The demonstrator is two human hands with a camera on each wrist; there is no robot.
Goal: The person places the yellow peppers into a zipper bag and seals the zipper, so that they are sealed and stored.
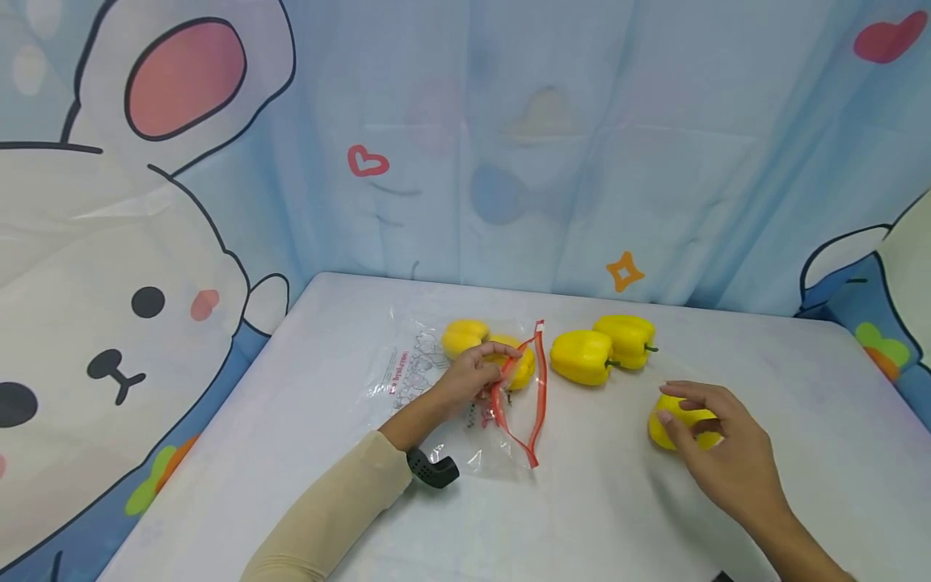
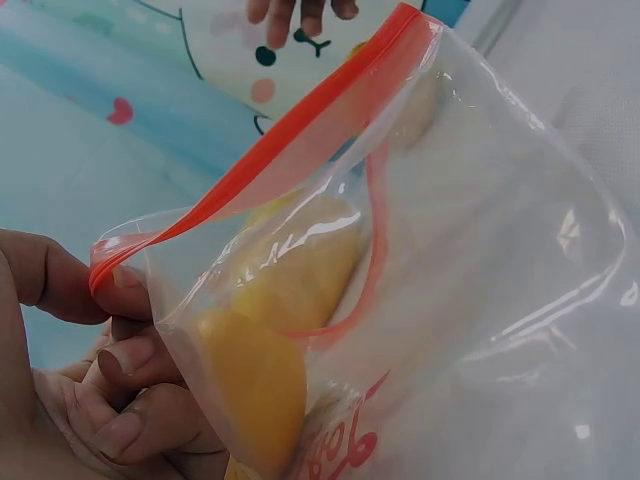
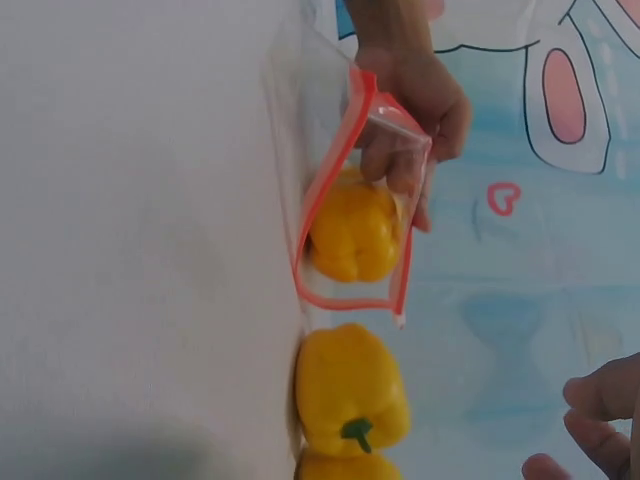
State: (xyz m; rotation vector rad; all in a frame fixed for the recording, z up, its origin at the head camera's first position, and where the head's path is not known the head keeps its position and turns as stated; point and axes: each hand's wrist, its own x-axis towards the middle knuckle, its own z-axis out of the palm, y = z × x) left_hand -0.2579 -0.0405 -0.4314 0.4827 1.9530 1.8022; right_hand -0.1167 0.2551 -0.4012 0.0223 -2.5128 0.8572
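My left hand [image 1: 469,376] pinches the red-edged mouth of a clear zip bag [image 1: 473,457], which gapes toward the right. Inside lie two yellow bell peppers [image 1: 464,337]; the left wrist view shows a pepper [image 2: 255,385] through the plastic near the curled fingers [image 2: 150,360]. My right hand [image 1: 727,453] is over another yellow bell pepper [image 1: 662,428], partly hiding it. Its fingers are bent and apart, and the right wrist view shows nothing between the fingertips [image 3: 598,390].
Two more yellow bell peppers [image 1: 582,357] sit side by side just right of the bag mouth. The white table [image 1: 596,501] ends at a blue cartoon curtain [image 1: 538,162]. A dark band [image 1: 432,469] is at my left wrist.
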